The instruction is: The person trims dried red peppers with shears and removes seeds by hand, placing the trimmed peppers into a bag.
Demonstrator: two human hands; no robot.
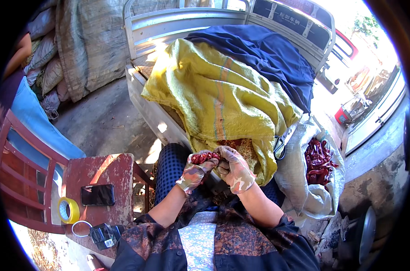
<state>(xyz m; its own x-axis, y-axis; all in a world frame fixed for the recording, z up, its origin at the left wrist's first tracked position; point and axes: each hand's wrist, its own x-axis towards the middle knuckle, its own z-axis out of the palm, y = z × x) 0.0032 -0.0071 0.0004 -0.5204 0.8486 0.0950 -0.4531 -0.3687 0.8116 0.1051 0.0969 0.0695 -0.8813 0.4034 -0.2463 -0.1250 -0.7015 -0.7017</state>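
My left hand, in a camouflage-patterned glove, grips a small bunch of dried red chilli peppers in front of my lap. My right hand, gloved alike, has its fingers pinched together at the right end of that bunch; whether they hold a piece of it is hidden. Just beyond the hands hangs the edge of a yellow woven sack, with reddish and pale bits showing beneath it. On the right, an open white woven sack holds many dark red dried chillies.
Scissors lie between the sacks. A metal cargo bed bears dark blue cloth. To the left, a worn red wooden chair carries a phone, yellow tape roll and black device. Another person's arm shows behind it.
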